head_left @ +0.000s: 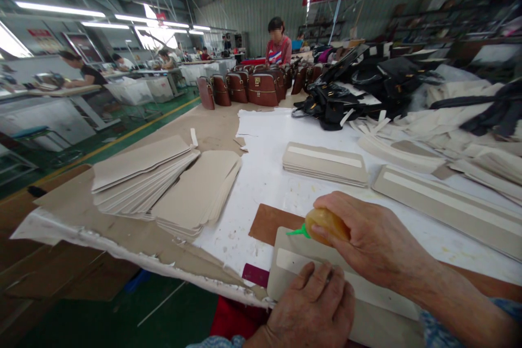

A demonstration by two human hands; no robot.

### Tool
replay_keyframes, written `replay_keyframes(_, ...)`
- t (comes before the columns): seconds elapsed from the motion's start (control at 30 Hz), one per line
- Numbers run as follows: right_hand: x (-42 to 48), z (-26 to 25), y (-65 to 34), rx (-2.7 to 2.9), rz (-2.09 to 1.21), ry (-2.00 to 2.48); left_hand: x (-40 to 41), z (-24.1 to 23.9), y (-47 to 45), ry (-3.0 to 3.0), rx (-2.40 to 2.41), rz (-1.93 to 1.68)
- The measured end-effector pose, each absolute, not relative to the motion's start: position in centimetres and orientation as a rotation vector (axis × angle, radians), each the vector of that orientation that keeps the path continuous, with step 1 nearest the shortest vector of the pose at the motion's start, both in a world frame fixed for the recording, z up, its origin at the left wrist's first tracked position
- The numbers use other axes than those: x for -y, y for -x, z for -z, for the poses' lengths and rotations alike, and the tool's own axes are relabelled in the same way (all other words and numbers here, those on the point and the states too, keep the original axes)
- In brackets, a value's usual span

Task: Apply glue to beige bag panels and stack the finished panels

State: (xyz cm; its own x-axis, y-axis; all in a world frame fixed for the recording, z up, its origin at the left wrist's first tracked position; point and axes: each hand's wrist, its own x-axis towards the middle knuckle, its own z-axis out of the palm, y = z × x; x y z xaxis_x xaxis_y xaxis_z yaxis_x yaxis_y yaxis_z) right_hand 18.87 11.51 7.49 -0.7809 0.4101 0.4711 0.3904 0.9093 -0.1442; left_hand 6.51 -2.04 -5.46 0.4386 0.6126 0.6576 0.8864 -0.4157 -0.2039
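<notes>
Here, at lower right of the frame, the right hand [373,239] grips an amber squeeze bottle with a green nozzle [322,224] over a pale grey card panel [291,261] pressed flat by the left hand [314,304], while fanned grey panel stacks [163,185] wait at centre left.

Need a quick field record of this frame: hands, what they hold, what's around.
setting: workshop bench, white sheet
right hand: holds amber glue bottle, green nozzle pointing left
left hand: flat on grey panel
under panel: brown board
left of hands: fanned grey card stacks
far end: brown bags, black bags, a seated person
</notes>
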Motion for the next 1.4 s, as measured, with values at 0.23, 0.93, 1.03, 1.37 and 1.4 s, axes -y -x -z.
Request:
replay_keyframes(0.23,-11.3,-7.7,-18.8,2.563,-0.073,0.592,2.1,5.3,-6.6,2.194,1.256,0.637)
replay_keyframes(0.93,-11.6,-8.1,-19.7,2.596,-0.082,0.695,2.1,5.1,-6.4,2.2,1.251,0.663)
replay_keyframes(1.03,-11.8,-8.2,-20.2,2.577,-0.091,0.702,2.2,4.9,-6.4,2.205,1.259,0.692)
replay_keyframes(1.37,-11.9,-9.0,-21.7,2.538,-0.174,0.765,2.3,4.8,-6.3,2.296,1.294,0.565)
replay_keyframes(1.4,-11.9,-9.1,-21.9,2.543,-0.189,0.776,2.3,4.7,-6.3,2.293,1.291,0.579)
